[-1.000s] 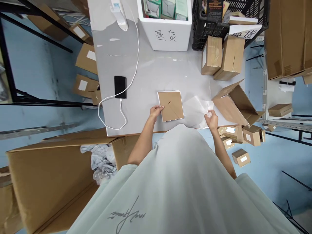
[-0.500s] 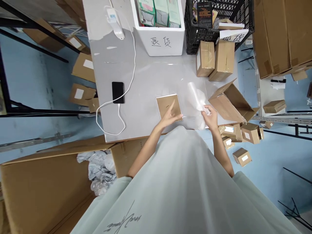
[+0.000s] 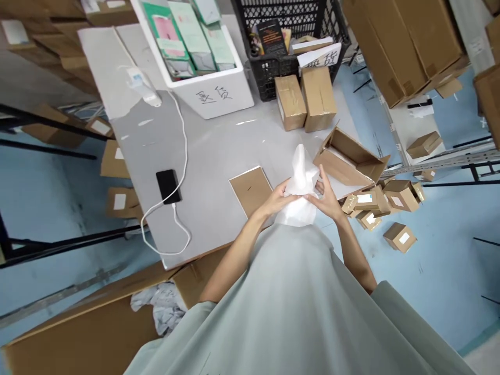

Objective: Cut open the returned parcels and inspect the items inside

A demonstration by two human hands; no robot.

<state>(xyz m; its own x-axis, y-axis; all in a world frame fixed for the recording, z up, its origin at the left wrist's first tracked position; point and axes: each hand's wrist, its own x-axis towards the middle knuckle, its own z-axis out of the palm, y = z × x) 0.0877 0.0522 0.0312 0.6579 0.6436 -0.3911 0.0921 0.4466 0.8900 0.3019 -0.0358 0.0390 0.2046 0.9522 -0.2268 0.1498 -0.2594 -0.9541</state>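
Observation:
Both my hands hold a translucent white plastic bag (image 3: 300,179) upright over the near edge of the grey table (image 3: 211,156). My left hand (image 3: 278,200) pinches its left side, and my right hand (image 3: 326,197) grips its right side with the fingers curled. A flat brown cardboard piece (image 3: 250,188) lies on the table just left of my left hand. An open empty carton (image 3: 347,159) lies on its side just right of the bag.
A black phone (image 3: 169,185) on a white cable lies at the left. A white foam box (image 3: 195,57) of packets, a black crate (image 3: 289,41) and two closed cartons (image 3: 307,99) stand at the back. Small boxes litter the blue floor at right; a large carton (image 3: 89,333) stands near left.
My left hand left the cardboard piece and joined my right hand on the plastic bag, which rose off the table. The view swung and tilted.

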